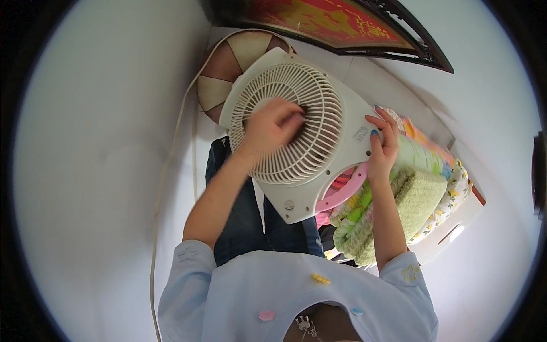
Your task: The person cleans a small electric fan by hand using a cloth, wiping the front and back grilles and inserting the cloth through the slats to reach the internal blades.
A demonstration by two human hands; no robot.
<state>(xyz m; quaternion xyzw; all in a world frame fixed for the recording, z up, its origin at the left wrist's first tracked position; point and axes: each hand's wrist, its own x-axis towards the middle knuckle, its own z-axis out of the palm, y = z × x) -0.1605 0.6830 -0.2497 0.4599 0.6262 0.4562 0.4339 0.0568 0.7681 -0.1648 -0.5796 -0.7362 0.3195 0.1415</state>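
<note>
A white plastic box fan (310,192) with a round slatted grille (327,122) and a pink handle (346,190) is tilted in front of me, above my legs. My left hand (273,128) is blurred at the middle of the grille, its fingers bent. A dark patch shows by its fingertips; whether the hand holds something is unclear. On the other side, my right hand (382,143) grips the edge of the fan's housing, thumb on the near face. Screw holes and a printed label mark that face.
A round brown-and-cream patchwork seat (230,60) is partly behind the fan. A pale cord (171,154) runs down the left side. Folded bedding (419,154) and a green towel (421,192) are piled at right. Beyond hangs a dark-framed red-and-gold picture (324,19).
</note>
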